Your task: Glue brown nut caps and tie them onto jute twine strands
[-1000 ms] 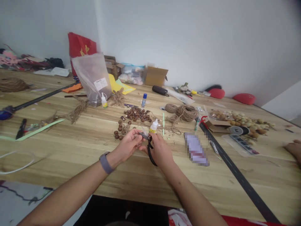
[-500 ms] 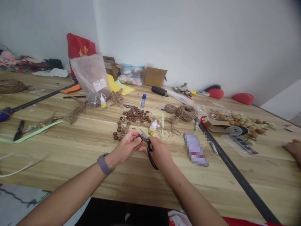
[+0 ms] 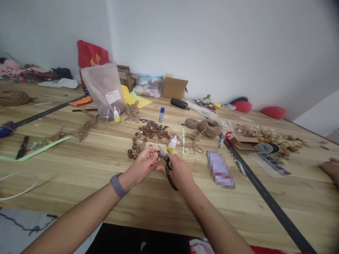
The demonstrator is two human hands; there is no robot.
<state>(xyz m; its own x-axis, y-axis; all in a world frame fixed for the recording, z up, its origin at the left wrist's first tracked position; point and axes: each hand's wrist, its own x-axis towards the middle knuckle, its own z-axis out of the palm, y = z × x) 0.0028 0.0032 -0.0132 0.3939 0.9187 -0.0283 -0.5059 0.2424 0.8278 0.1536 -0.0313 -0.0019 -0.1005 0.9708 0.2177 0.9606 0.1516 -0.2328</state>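
Note:
My right hand (image 3: 181, 171) grips a pair of black-handled scissors (image 3: 171, 176). Their blades are parted and point up and left, toward the fingertips of my other hand. With thumb and fingers pinched together, my left hand (image 3: 145, 163) is right at the blades; a small brown bit shows at its fingertips, too small to name. Just beyond lie a heap of brown nut-like shells (image 3: 153, 130) and several round brown ones (image 3: 134, 145), some beside a bit of twine. A small white glue bottle (image 3: 172, 145) with a yellow label stands close behind the scissors.
Twine coils (image 3: 209, 127) lie right of the shells. A glue stick (image 3: 161, 115) and a second glue bottle (image 3: 117, 115) stand farther back, near a translucent bag (image 3: 102, 88). A black strip (image 3: 267, 195) crosses the table at right. Another person's hand (image 3: 329, 167) rests at the right edge.
Both hands stay almost in place, with the scissors still at the left fingertips. The view has shifted very slightly.

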